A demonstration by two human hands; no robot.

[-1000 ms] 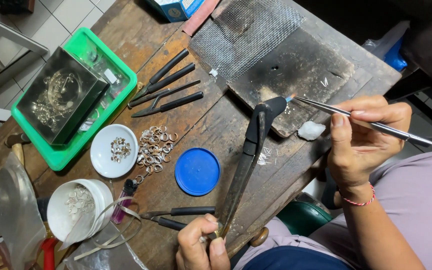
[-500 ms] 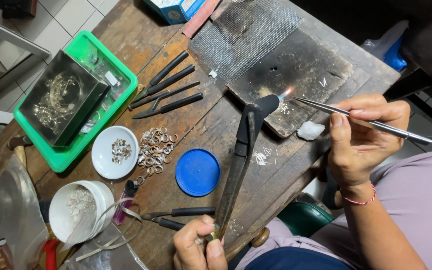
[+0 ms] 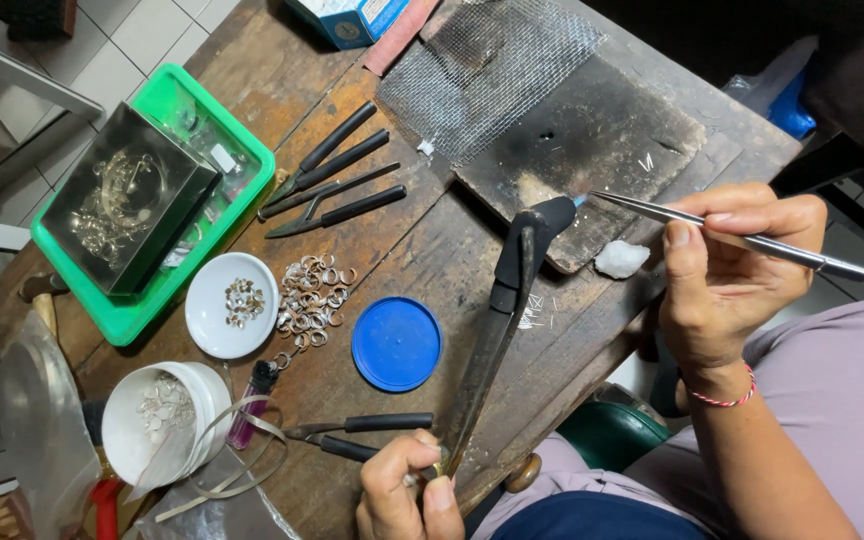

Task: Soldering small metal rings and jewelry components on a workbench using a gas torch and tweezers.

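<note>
Head view: my left grip [image 3: 407, 490] pinches the torch [image 3: 500, 320] base at the desk [image 3: 422, 250] near edge, its nozzle over the charred soldering block [image 3: 592, 150]. My right grip [image 3: 727, 275] is pressed together on steel tweezers [image 3: 732, 235], their tips beside the nozzle.

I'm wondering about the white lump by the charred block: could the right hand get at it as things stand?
Probably yes. The white lump lies bare on the bench just left of the right hand, nothing between them. But that hand holds tweezers, so its fingers aren't free.
</note>
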